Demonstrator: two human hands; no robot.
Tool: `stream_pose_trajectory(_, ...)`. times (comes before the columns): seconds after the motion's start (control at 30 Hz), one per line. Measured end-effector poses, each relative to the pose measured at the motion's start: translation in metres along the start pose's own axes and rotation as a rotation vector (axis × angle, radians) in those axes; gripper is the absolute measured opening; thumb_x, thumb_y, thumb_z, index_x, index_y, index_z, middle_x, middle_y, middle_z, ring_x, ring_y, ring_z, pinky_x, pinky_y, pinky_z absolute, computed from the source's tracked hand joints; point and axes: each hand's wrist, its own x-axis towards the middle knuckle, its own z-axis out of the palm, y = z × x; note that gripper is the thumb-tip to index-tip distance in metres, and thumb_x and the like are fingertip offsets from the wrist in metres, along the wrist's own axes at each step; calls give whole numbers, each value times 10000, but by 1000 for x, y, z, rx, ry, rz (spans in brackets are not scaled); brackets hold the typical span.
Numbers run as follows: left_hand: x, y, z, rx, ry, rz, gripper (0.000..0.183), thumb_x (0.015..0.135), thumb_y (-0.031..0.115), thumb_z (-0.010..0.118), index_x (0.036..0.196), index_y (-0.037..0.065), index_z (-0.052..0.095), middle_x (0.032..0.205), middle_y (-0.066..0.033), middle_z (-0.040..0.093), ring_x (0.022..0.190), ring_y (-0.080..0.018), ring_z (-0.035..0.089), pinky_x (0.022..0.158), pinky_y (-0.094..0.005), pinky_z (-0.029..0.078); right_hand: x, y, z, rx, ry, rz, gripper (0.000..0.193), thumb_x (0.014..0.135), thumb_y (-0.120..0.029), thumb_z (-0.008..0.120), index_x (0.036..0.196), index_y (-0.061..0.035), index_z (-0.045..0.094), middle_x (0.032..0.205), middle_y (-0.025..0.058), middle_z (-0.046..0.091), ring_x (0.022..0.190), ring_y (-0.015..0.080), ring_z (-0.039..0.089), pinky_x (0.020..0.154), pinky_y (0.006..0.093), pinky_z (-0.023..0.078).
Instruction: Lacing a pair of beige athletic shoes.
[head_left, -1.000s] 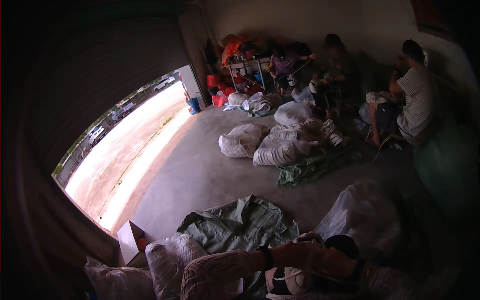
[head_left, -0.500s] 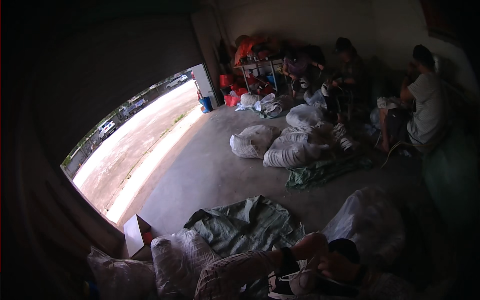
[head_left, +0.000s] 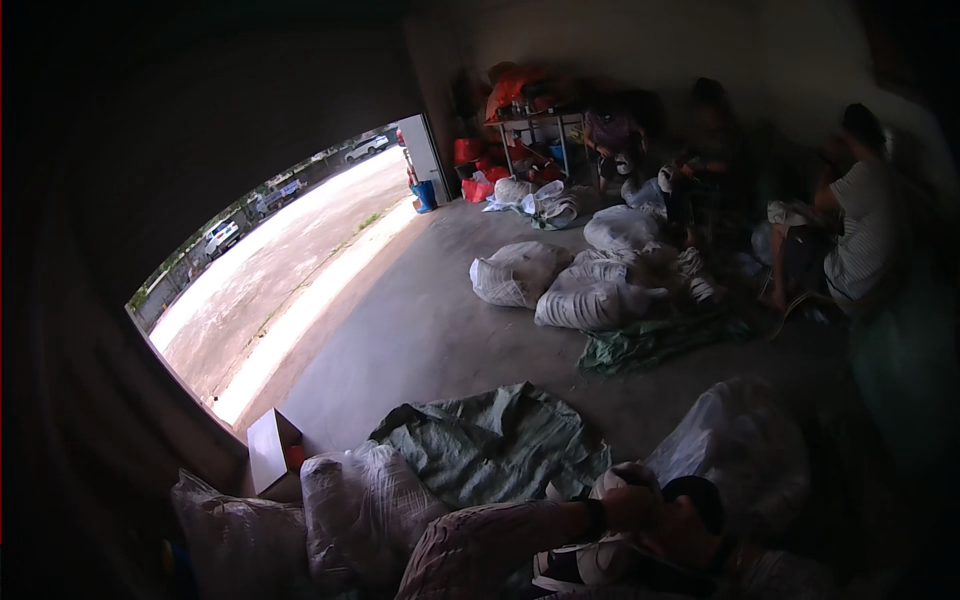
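At the lower right, my left hand [head_left: 628,507] reaches in from a striped sleeve, a dark band round its wrist. Its fingers look bent against a pale, rounded, cloth-like piece [head_left: 624,477]. My right hand [head_left: 678,528] is close beside it, also with curled fingers; what it grips is lost in the shade. A black rounded thing [head_left: 697,498] shows just behind the right hand. Below my left wrist is a pale item with black parts [head_left: 600,563], its kind too dim to tell.
Beyond my hands lie a green woven sheet [head_left: 500,445] and a translucent plastic bag [head_left: 735,440]. Filled bags [head_left: 360,515] and an open box [head_left: 270,455] stand left. Bulging white sacks [head_left: 595,290] lie mid-floor. Three people sit farther back near a cluttered table [head_left: 530,122].
My left hand has moved up and in toward my right hand. The pale piece now shows above it, and the light strings seen earlier are out of sight. The view has shifted slightly.
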Motion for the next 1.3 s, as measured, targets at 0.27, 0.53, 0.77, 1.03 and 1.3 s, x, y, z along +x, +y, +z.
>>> stream_pose_trajectory(0.27,-7,-12,17,486,-442,-50,215,612,285,717,729,106,696,683,-106,645,682,-266,646,594,-380,502,-11,-1,31,-42,60,-53,236,810,-283,564,977,-117,581,833,85,598,810,228,581,753,457,387)
stream_pose_trajectory(0.53,-11,68,-11,470,-352,-66,182,785,233,552,799,63,615,802,-122,594,790,-256,599,589,-391,505,-29,4,42,-100,165,48,229,788,-301,567,889,-103,621,847,72,570,755,218,537,812,500,388)
stream_pose_trajectory(0.77,-9,51,-27,468,-553,-233,342,807,246,585,1038,-3,548,1032,-150,538,917,-296,609,668,-434,506,-15,1,9,-62,105,13,230,786,-226,537,987,-119,569,912,53,510,802,203,505,867,469,380)
stream_pose_trajectory(1.03,-3,80,-51,392,-670,-405,227,819,223,592,1004,95,612,1064,-121,554,995,-281,588,794,-402,490,-23,3,10,-62,173,11,142,747,-201,539,867,-145,592,880,34,499,853,195,516,885,433,380)
stream_pose_trajectory(1.3,-45,68,-35,-21,181,-381,109,789,57,607,897,61,596,863,-109,545,818,-296,571,679,-379,471,-10,12,2,510,105,244,117,775,-163,584,870,-102,612,888,71,575,884,229,564,847,393,400)
